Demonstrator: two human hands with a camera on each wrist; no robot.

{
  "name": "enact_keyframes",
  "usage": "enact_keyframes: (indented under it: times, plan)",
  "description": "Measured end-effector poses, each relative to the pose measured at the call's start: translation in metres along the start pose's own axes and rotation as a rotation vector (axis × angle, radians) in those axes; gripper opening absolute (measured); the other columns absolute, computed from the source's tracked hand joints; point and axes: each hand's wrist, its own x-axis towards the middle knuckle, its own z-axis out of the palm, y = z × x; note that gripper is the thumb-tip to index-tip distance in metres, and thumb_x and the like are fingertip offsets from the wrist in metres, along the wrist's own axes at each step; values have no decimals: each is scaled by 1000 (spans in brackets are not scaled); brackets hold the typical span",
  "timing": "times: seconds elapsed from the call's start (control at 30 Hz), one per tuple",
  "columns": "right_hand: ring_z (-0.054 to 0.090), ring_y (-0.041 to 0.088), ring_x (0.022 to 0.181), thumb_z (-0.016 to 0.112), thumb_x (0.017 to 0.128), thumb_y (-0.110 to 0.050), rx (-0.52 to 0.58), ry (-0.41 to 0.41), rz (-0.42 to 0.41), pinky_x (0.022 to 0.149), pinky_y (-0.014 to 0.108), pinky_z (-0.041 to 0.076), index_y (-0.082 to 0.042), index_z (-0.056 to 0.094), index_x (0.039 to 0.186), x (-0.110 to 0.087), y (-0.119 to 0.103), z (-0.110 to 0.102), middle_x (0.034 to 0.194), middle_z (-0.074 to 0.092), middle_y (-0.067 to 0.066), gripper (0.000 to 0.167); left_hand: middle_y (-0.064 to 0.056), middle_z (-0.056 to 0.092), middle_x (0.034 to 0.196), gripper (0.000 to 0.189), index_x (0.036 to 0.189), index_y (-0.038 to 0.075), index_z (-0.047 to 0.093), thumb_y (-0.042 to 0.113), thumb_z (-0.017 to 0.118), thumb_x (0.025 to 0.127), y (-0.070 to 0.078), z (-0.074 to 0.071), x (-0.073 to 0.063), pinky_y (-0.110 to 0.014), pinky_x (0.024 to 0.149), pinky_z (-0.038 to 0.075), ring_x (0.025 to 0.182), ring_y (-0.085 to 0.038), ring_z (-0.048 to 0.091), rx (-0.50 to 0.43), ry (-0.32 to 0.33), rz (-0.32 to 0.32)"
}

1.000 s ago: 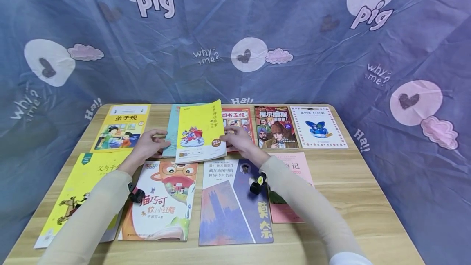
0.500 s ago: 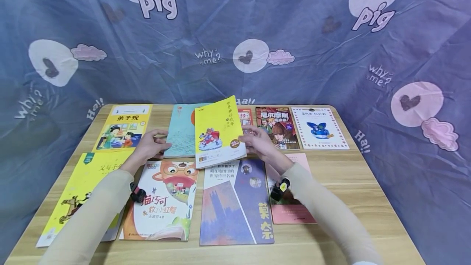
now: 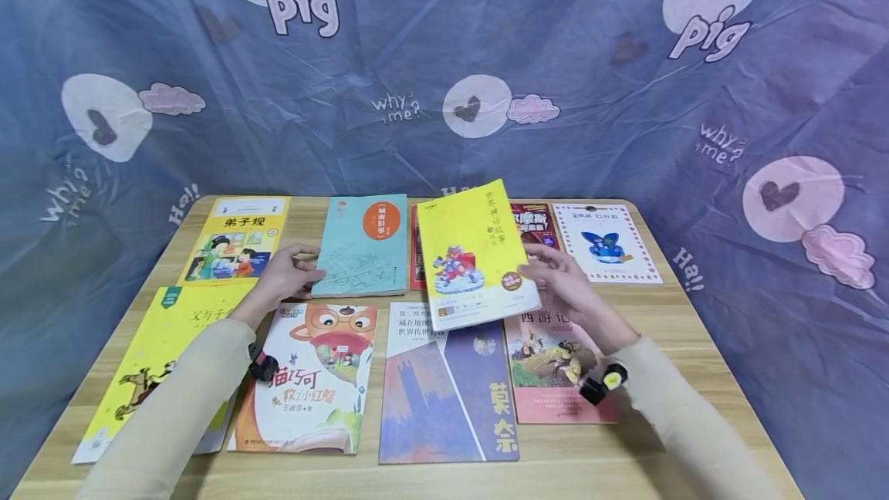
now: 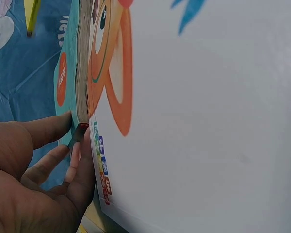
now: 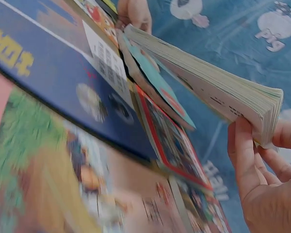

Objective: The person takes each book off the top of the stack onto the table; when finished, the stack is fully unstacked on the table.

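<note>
In the head view my right hand (image 3: 566, 280) pinches the lower right edge of a yellow paperback book (image 3: 467, 249), which is tilted and raised above the others. The right wrist view shows its thick page block (image 5: 208, 68) between thumb and fingers. My left hand (image 3: 288, 280) is at the lower left edge of a teal book (image 3: 357, 261) with an orange oval. In the left wrist view the left thumb lies on the teal cover (image 4: 63, 60), the fingers at its corner. The yellow book overlaps a red book (image 3: 417, 261) and a dark red comic-style book (image 3: 538, 222).
On the wooden table (image 3: 687, 376), a yellow children's book (image 3: 236, 241) and a white heart-bordered book (image 3: 607, 245) lie in the back row. In front are a larger yellow book (image 3: 167, 338), a fox-cover book (image 3: 305, 384), a purple-blue book (image 3: 444, 400) and a pink book (image 3: 556, 400). Blue cloth (image 3: 417, 37) hangs behind.
The yellow paperback, in my right hand, has moved right off the teal book, uncovering its cover, and now overlaps the red and dark red books. My left hand has stayed at the teal book.
</note>
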Motion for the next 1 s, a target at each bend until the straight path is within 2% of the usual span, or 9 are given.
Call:
enact_keyframes:
  times: [0.07, 0.27, 0.5, 0.7, 0.8, 1.0]
  plan:
    - [78, 13, 90, 60, 103, 1, 2, -5, -7, 78, 29, 66, -15, 57, 137, -11, -3, -13, 105, 80, -5, 38, -14, 60, 114, 62, 158, 6, 44, 12, 70, 102, 0, 1, 1, -29, 64, 64, 77, -14, 66, -1, 1, -6]
    - [79, 12, 90, 55, 105, 3, 50, -66, -67, 76, 27, 65, -21, 65, 125, -47, -6, -52, 106, 81, -2, 33, -14, 60, 113, 62, 158, 7, 44, 12, 70, 102, 1, 2, 2, -29, 63, 64, 77, -14, 66, -2, 5, -12]
    - [78, 13, 100, 45, 106, 11, 97, -135, -130, 80, 28, 66, -19, 69, 130, -83, -6, -95, 115, 81, 1, 46, -13, 60, 112, 61, 158, 7, 45, 12, 70, 102, 2, 2, 2, -29, 63, 64, 76, -14, 66, 4, 9, -7]
    - [78, 14, 104, 39, 107, 12, 92, -152, -129, 81, 30, 67, -19, 68, 134, -116, 1, -131, 119, 80, 2, 50, -11, 59, 108, 61, 157, 7, 45, 12, 70, 102, 3, 4, 3, -29, 62, 63, 76, -14, 64, 0, 7, -1]
    - [77, 12, 105, 37, 107, 13, 91, -139, -132, 82, 28, 66, -19, 68, 134, -132, 7, -150, 120, 79, 1, 52, -10, 59, 108, 60, 157, 6, 46, 12, 69, 102, 3, 5, 4, -29, 62, 63, 75, -14, 64, 2, 5, 2]
    - [73, 4, 108, 37, 107, 12, 35, -35, -112, 86, 19, 60, -23, 69, 132, -166, 19, -188, 121, 79, -6, 54, -11, 59, 108, 61, 157, 6, 46, 12, 70, 102, 4, 5, 5, -29, 62, 63, 74, -14, 64, 2, 7, 3]
